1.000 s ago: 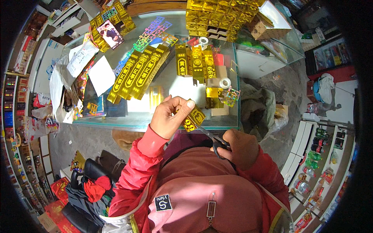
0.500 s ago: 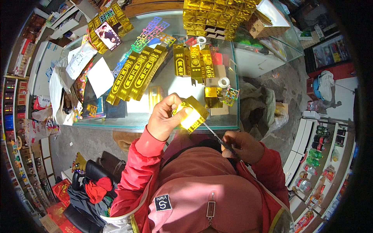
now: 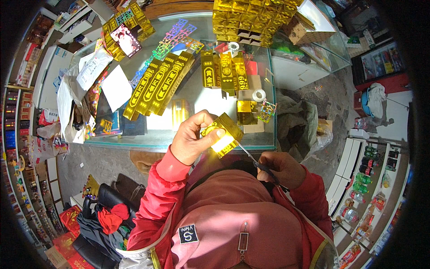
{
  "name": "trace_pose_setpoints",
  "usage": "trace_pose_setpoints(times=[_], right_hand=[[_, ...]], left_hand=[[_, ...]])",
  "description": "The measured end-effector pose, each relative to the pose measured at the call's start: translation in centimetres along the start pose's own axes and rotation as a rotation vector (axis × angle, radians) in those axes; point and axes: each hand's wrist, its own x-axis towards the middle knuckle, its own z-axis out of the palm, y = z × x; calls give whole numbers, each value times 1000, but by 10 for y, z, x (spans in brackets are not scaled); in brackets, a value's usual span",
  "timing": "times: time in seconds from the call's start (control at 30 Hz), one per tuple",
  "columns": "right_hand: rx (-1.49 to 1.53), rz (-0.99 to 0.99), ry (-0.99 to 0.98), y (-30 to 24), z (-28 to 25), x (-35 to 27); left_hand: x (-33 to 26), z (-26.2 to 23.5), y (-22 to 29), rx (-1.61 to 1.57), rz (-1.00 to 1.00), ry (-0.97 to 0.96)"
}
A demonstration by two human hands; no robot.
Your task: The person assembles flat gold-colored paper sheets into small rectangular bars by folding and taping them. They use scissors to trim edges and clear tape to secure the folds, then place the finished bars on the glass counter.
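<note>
My left hand (image 3: pixel 195 136) pinches a shiny gold paper box (image 3: pixel 227 136) between thumb and fingers, just in front of the glass counter's near edge. Its bright face catches a strong glare. In my right hand (image 3: pixel 283 168) is a pair of scissors (image 3: pixel 247 153) with dark handles, the fingers wrapped round them. The metal blades point up and left and meet the box's lower right edge; how far they reach past it is hidden. Beyond my hands, long gold folded strips (image 3: pixel 159 85) lie side by side on the counter, with more gold boxes (image 3: pixel 227 74) to their right.
The glass counter (image 3: pixel 134 141) spans the space ahead. A tall stack of gold boxes (image 3: pixel 251 18) stands at its back. A phone (image 3: pixel 126 40) leans at the far left, near white paper (image 3: pixel 116 88). Tape rolls (image 3: pixel 258 95) lie at the right. A black chair (image 3: pixel 112 199) stands behind left.
My left hand has shifted slightly right and turned the gold box a little. The scissors' handles look slightly further apart in my right hand. The phone's picture has changed.
</note>
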Motion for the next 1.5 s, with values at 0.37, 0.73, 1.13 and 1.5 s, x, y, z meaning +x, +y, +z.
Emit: trace_pose_setpoints(times=[0.37, 0.73, 1.13, 1.5], right_hand=[[10, -15, 17, -5, 3, -2], [-1038, -464, 476, -15, 17, 0], [-405, -136, -42, -18, -10, -7], [-305, -126, -11, -10, -12, -9]], left_hand=[[-1, -1, -3, -38, -20, -24], [5, -6, -10, 101, -23, 87], [0, -3, 1, -102, -17, -43], [-3, 0, 4, -49, 9, -54]])
